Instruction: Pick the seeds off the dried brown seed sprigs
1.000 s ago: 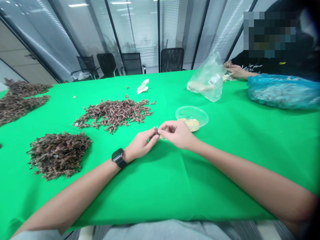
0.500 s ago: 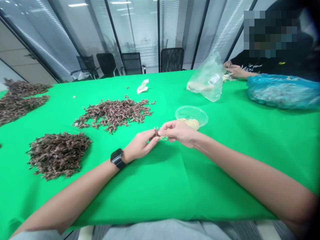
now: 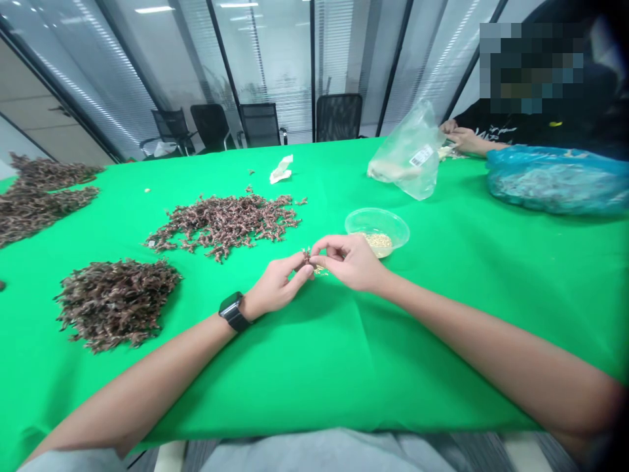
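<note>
My left hand [image 3: 280,283], with a black watch [image 3: 234,311] on its wrist, pinches a small brown knobbly piece [image 3: 307,256] between thumb and fingers. Against that piece, the thumb and fingertips of my right hand [image 3: 354,263] are pinched together; whatever they hold is too small to make out. Several tiny gold bits [image 3: 320,269] lie on the green cloth just under my fingers. Behind my right hand stands a clear plastic bowl [image 3: 400,226] with more gold bits [image 3: 378,244] in it.
Left of my hands are a loose pile of brown pieces [image 3: 230,223] and a denser pile [image 3: 118,305]. More piles [image 3: 44,213] lie far left. A crumpled paper [image 3: 281,170], a clear bag [image 3: 410,160] and a blue bag [image 3: 555,180] rest farther back. A co-worker's hands [image 3: 462,136] are at right.
My right hand has turned slightly and its fingers have shifted at the brown piece, with the wrist a little lower. My left hand stays nearly where it was, still gripping the piece.
</note>
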`<state>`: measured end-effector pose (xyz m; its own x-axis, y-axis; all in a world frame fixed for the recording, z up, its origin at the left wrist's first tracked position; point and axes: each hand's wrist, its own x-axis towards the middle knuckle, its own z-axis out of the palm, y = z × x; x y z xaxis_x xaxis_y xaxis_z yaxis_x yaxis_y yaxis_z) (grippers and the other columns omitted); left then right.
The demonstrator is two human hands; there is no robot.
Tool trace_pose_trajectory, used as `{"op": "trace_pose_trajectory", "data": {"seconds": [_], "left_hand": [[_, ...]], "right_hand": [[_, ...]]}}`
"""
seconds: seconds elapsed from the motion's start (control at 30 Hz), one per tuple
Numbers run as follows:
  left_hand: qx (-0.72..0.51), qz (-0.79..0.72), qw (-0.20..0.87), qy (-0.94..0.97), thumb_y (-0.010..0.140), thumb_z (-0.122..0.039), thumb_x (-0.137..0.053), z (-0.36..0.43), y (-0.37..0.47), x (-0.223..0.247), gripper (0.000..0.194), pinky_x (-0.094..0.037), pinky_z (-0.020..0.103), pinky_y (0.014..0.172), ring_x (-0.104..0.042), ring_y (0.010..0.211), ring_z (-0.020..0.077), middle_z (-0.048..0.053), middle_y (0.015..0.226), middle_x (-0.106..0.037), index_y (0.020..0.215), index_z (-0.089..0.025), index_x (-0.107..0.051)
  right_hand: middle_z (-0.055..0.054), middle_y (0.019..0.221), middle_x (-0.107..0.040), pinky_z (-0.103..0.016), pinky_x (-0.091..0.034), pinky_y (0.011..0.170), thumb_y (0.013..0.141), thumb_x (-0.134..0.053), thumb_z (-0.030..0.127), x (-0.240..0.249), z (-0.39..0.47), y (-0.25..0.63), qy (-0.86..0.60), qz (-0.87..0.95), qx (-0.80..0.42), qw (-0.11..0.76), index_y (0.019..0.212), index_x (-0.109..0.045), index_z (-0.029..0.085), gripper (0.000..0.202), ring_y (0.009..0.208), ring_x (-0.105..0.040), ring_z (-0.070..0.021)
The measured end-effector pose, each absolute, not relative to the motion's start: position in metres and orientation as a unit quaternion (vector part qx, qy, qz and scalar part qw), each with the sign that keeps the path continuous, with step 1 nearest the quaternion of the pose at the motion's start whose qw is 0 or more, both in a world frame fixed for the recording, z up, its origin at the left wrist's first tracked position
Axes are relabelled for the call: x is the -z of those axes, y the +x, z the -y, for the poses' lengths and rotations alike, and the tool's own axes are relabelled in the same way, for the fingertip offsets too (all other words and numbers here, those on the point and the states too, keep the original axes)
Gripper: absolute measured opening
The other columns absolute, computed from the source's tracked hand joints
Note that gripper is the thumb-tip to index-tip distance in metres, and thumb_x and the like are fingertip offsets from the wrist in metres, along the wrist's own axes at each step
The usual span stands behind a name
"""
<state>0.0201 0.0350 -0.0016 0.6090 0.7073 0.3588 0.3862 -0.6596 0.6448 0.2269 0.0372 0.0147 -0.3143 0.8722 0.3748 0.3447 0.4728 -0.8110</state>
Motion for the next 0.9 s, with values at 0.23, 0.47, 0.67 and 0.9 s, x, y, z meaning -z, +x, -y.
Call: {"op": "trace_pose_trajectory", "data": {"seconds": [0.23, 0.47, 0.67, 0.9], "left_hand": [[-0.299, -0.326, 0.238, 0.865, 0.104, -0.040, -0.037, -0.038, 0.019, 0.003, 0.034, -0.044, 0.026, 0.071, -0.057, 0.073, 0.0137, 0.003, 0.083, -0.063, 0.094, -0.016, -0.059], [-0.255, -0.273, 0.045, 0.927, 0.103, -0.036, -0.039, -0.049, 0.012, 0.004, 0.027, -0.046, 0.030, 0.075, -0.057, 0.079, 0.0180, 0.007, 0.087, -0.063, 0.096, -0.017, -0.057], [-0.282, -0.280, 0.090, 0.913, 0.103, -0.035, -0.039, -0.047, 0.012, 0.004, 0.027, -0.045, 0.027, 0.070, -0.054, 0.074, 0.0155, 0.004, 0.081, -0.059, 0.094, -0.017, -0.056], [-0.310, -0.301, 0.242, 0.869, 0.104, -0.038, -0.039, -0.035, 0.018, -0.002, 0.033, -0.043, 0.025, 0.071, -0.056, 0.074, 0.0134, 0.003, 0.084, -0.062, 0.093, -0.015, -0.062]], "right_hand": [[0.007, 0.049, -0.040, -0.025, -0.023, 0.048, 0.086, -0.063, 0.039, -0.015, -0.034, 0.225, -0.411, 0.742, -0.354, 0.394, 0.086, -0.070, 0.017, 0.023, 0.046, -0.031, -0.0079], [0.008, 0.052, -0.038, -0.023, -0.019, 0.044, 0.070, -0.077, 0.040, -0.028, -0.031, 0.218, -0.445, 0.535, -0.625, 0.354, 0.071, -0.063, 0.015, 0.029, 0.047, -0.026, -0.0055], [0.008, 0.054, -0.040, -0.023, -0.015, 0.045, 0.066, -0.083, 0.045, -0.029, -0.033, 0.221, -0.413, 0.510, -0.675, 0.338, 0.076, -0.065, 0.013, 0.038, 0.048, -0.023, -0.0044], [0.008, 0.048, -0.039, -0.025, -0.020, 0.047, 0.079, -0.074, 0.037, -0.021, -0.033, 0.221, -0.419, 0.698, -0.394, 0.426, 0.080, -0.071, 0.016, 0.021, 0.047, -0.028, -0.0068]]}}
